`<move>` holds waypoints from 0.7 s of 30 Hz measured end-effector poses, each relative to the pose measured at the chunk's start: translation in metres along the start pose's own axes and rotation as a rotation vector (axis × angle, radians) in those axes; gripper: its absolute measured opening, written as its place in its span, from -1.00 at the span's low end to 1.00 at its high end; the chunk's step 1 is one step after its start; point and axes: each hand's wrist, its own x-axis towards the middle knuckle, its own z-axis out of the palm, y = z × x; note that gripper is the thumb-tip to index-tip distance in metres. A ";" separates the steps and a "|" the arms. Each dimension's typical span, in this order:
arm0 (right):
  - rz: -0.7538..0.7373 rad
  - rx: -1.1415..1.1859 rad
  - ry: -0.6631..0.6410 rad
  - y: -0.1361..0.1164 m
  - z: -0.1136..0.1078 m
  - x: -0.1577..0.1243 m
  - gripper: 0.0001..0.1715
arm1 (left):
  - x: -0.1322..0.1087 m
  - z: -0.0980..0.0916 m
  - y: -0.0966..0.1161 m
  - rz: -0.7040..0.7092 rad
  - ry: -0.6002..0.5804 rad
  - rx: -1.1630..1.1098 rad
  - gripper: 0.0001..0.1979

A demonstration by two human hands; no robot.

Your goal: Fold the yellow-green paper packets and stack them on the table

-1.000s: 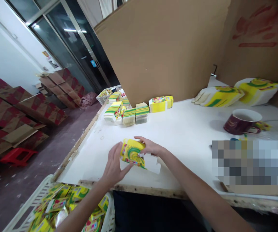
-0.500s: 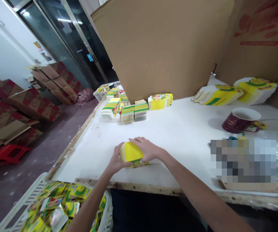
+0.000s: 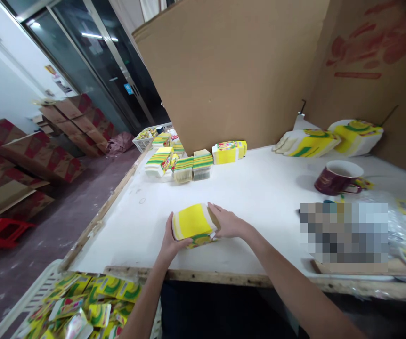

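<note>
A thick stack of yellow-and-green printed packets (image 3: 192, 225) stands on edge on the white table (image 3: 259, 197), near its front. My left hand (image 3: 169, 242) presses against the stack's left side, thumb curled along the bottom. My right hand (image 3: 226, 222) presses against its right side, fingers together. Both hands squeeze the stack between them.
More bundled packet stacks (image 3: 189, 165) sit at the table's far left, and fanned stacks (image 3: 309, 142) at the back right. A maroon mug (image 3: 335, 178) stands to the right. A tall cardboard sheet (image 3: 231, 70) walls the back. A white basket of loose packets (image 3: 83, 306) sits lower left.
A second ago my hands held a loose, tilted handful of packets above the table. Now the stack is squared up, standing on the table and pressed from both sides.
</note>
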 end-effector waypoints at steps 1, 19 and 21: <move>0.004 -0.006 0.012 0.000 0.004 -0.001 0.35 | -0.002 0.003 -0.001 -0.026 0.026 -0.072 0.13; -0.060 -0.188 0.187 -0.015 0.017 0.006 -0.10 | 0.008 0.029 0.002 -0.101 0.398 -0.562 -0.38; -0.073 -0.204 0.193 -0.017 0.016 0.011 -0.10 | 0.012 0.025 0.002 -0.071 0.411 -0.539 -0.39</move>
